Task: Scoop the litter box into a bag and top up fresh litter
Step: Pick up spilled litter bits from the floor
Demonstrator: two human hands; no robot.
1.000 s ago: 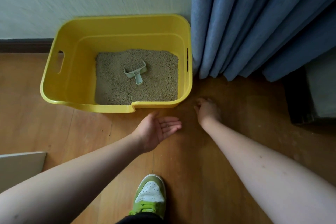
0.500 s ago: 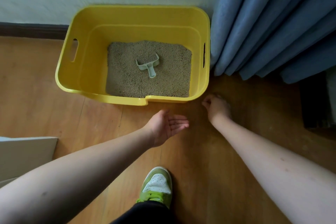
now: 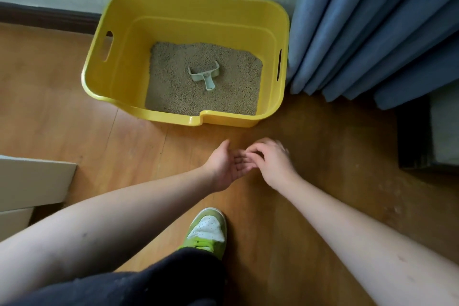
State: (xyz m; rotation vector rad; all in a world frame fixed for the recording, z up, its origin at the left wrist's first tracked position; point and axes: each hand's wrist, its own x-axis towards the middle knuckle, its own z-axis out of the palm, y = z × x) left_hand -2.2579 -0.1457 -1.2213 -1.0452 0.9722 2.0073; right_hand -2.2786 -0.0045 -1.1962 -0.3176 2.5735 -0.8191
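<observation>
Scoop (image 3: pixel 205 76) lies in litter box (image 3: pixel 119 57), beyond left hand's (image 3: pixel 227 166) relaxed fingers and right hand's (image 3: pixel 272 160) curled ones.

The person has bare forearms with no sleeves, dark trousers (image 3: pixel 149 285), and a green sneaker (image 3: pixel 207 233) with white perforated toe and green laces.

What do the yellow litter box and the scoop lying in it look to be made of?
Litter box: apparently moulded plastic, smooth and slightly glossy, with rounded corners and cut-out handle slots. Scoop: pale green, seemingly thin matte plastic, resting on the litter, which looks like fine beige granules.
</observation>
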